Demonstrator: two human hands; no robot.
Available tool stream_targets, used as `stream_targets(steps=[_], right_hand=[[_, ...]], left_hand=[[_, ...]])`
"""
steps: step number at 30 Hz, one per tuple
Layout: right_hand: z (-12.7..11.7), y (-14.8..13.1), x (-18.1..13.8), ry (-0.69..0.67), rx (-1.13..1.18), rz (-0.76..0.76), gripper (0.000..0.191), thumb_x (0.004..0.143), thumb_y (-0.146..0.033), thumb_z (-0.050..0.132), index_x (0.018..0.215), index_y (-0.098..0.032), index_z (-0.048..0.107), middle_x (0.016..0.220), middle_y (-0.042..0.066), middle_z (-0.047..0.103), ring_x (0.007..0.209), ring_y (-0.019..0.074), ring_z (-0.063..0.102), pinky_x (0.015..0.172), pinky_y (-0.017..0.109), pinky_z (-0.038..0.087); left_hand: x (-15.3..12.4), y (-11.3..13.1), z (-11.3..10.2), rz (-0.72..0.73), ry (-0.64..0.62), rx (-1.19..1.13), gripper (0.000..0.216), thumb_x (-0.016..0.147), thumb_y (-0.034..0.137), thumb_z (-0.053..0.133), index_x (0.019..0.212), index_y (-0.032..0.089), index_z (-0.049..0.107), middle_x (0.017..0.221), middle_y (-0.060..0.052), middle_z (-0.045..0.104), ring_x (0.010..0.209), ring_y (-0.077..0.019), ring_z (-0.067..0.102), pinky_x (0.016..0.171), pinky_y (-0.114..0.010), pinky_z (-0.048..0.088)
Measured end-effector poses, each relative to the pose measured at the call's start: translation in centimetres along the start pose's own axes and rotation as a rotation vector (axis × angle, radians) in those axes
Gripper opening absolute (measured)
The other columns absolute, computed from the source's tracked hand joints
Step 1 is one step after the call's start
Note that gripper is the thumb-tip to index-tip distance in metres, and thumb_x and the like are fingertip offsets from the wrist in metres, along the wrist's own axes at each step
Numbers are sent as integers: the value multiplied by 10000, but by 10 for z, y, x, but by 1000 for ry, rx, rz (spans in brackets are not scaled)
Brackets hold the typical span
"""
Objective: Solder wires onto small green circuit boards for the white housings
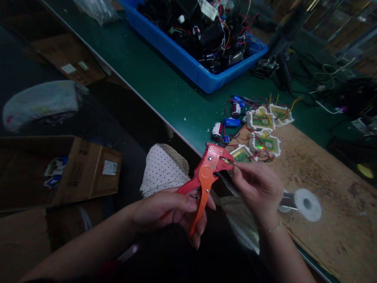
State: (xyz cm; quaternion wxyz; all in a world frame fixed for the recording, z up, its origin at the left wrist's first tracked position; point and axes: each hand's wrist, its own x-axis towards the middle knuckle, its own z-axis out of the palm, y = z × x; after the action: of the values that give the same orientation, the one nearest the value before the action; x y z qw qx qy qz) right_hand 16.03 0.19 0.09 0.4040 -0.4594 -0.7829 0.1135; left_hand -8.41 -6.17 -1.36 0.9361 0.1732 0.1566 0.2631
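Note:
My left hand (169, 210) is wrapped round the handles of a red-orange wire stripper (206, 175), whose jaws point up and to the right. My right hand (257, 188) is pinched just at the jaws, holding something thin that I cannot make out, probably a wire. Both hands hover at the near edge of the bench, above my lap. Just beyond the jaws lie several small green circuit boards in white frames (265, 141) with red and yellow wires.
A wooden board (324, 177) covers the green bench (153, 78) on the right, with a solder spool (306, 204) on it. Small blue and white cylindrical cells (231, 122) lie near the circuit boards. A blue bin (188, 63) of wired parts stands behind. Cardboard boxes (85, 169) sit on the floor at left.

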Motion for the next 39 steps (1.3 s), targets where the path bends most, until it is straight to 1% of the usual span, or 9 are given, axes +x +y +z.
stream_targets(steps=[4,7,13,17,21,27,32,35,39], right_hand=[[-1,-1,1,4,-5,-10,181,816,-113,766,954,-228,748,768,-39,700,660,66,587,639,217,463],[0,-1,1,-3,-9,-16,189,810,-107,771,962,-216,748,784,-31,707,670,69,597,639,218,466],[1,-1,1,-1,-26,-59,207,801,-104,780,978,-205,747,791,-14,720,675,86,618,651,240,476],[2,-1,0,-5,-60,-87,236,806,-103,775,1008,-221,744,788,-10,721,684,100,630,667,257,490],[2,2,-2,-6,-101,-128,279,811,-101,770,1054,-232,731,821,-1,734,704,110,643,689,267,510],[3,5,-6,-6,-177,-172,324,803,-102,780,1099,-220,720,882,21,753,733,118,657,713,268,523],[3,6,-8,-9,-173,-195,361,826,-115,760,1160,-241,709,886,17,754,724,126,657,693,278,528],[3,6,-8,-7,-178,-191,352,830,-123,758,1156,-247,708,877,15,752,724,129,658,683,281,527],[3,4,-7,9,-175,-206,338,825,-109,761,1136,-234,709,856,13,748,711,121,654,680,273,524]], left_hand=[[-1,3,-1,-22,12,6,351,910,304,554,1198,114,618,825,-91,703,630,-192,709,545,-246,527],[-2,5,-2,-31,31,15,336,915,303,553,1185,115,623,788,-91,707,586,-181,693,520,-234,514],[-5,8,-1,-51,71,34,305,937,314,546,1162,124,627,749,-96,714,547,-177,682,511,-236,517],[-5,10,2,-72,45,56,288,951,295,506,1175,138,598,784,-119,735,564,-189,693,537,-252,529],[-4,12,4,-76,29,64,313,948,280,488,1199,121,586,839,-148,747,605,-199,709,562,-261,536],[-6,15,5,-82,77,57,276,949,293,507,1142,127,615,777,-124,748,548,-186,700,498,-220,510],[-7,17,6,-96,106,61,256,956,316,514,1092,127,619,725,-117,741,466,-165,661,441,-192,469],[-7,17,8,-95,132,69,250,963,320,496,1067,129,619,701,-115,735,443,-162,644,420,-188,450],[-7,15,7,-99,133,68,246,968,310,485,1073,131,617,699,-110,732,461,-167,652,422,-193,448]])
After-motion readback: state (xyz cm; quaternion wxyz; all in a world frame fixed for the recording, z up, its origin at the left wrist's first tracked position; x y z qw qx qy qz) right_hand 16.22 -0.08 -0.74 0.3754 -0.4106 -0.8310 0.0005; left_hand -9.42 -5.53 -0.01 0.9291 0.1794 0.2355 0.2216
